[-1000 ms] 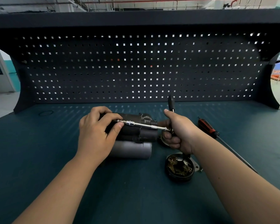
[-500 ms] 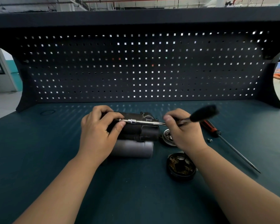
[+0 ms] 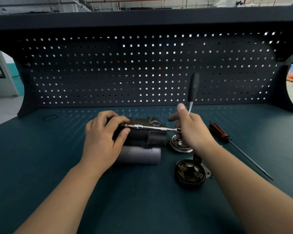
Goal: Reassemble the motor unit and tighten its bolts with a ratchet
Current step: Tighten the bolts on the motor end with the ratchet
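Across the middle of the dark green tabletop [image 3: 41, 166], closer to its back edge than its front, your motor [image 3: 147, 137] lies on its side with its length running left to right. A black pegboard [image 3: 142, 68] stands along the back edge behind it. The motor has a dark, worn upper body and a smooth grey cylinder along its near side.

Your left hand [image 3: 103, 139] grips the motor's left end, fingers curled over the top and thumb on the front face. Your right hand [image 3: 191, 130] is just off the motor's right end, curled round the ratchet [image 3: 193, 88] close to its head, with the thumb raised. The ratchet's black handle stands nearly upright above that hand and is blurred.

From the right hand a slim chrome extension [image 3: 152, 127] runs level over the top of the motor to a small socket [image 3: 137, 127]. The socket's tip ends right at your left index finger and thumb; whether it sits on a bolt you cannot tell.

Right of your right hand a screwdriver [image 3: 222, 134] with a red and black handle lies slanting towards the right front. A round black cap [image 3: 189, 174] lies open side up near your right forearm, showing brass parts. A silver cover [image 3: 179, 144] sits between the cap and the motor, partly behind your hand. A thin ring [image 3: 50, 117] lies near the back left corner.
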A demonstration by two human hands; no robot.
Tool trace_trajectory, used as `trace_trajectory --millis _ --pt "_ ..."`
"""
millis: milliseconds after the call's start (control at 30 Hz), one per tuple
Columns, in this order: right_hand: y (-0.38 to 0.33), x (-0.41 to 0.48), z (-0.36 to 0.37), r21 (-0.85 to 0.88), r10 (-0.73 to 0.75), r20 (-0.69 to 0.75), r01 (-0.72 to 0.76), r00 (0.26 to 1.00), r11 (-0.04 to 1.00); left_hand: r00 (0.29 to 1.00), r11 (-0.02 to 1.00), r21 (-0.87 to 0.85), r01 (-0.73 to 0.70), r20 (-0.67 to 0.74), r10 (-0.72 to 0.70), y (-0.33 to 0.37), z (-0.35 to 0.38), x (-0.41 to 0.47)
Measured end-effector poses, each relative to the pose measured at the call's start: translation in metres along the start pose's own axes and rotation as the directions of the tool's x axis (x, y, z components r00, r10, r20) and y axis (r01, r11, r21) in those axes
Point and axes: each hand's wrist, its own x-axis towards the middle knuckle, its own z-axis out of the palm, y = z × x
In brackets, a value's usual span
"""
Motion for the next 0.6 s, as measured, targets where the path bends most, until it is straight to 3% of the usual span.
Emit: trace_trajectory --millis 67,167,400,600 --pt "-0.006 0.003 -0.002 0.100 0.272 0.117 -0.284 0.955 0.954 1.000 1.000 0.004 0.002 0.005 -0.002 0.001 0.000 0.000" --pt "-0.007 0.002 -0.004 0.201 0.389 0.225 -0.434 0.893 0.878 0.999 0.999 -0.004 0.036 0.002 -0.036 0.003 -0.001 0.001" --pt "-0.018 0.004 -0.014 0.297 0.265 0.182 -0.310 0.947 0.903 0.999 0.999 -0.005 0.040 -0.017 -0.040 0.005 0.001 0.003" --pt "-0.019 -0.002 -0.042 0.360 0.116 0.388 -0.266 0.914 0.894 0.999 1.000 -0.013 0.028 -0.026 -0.028 0.004 0.001 0.002"
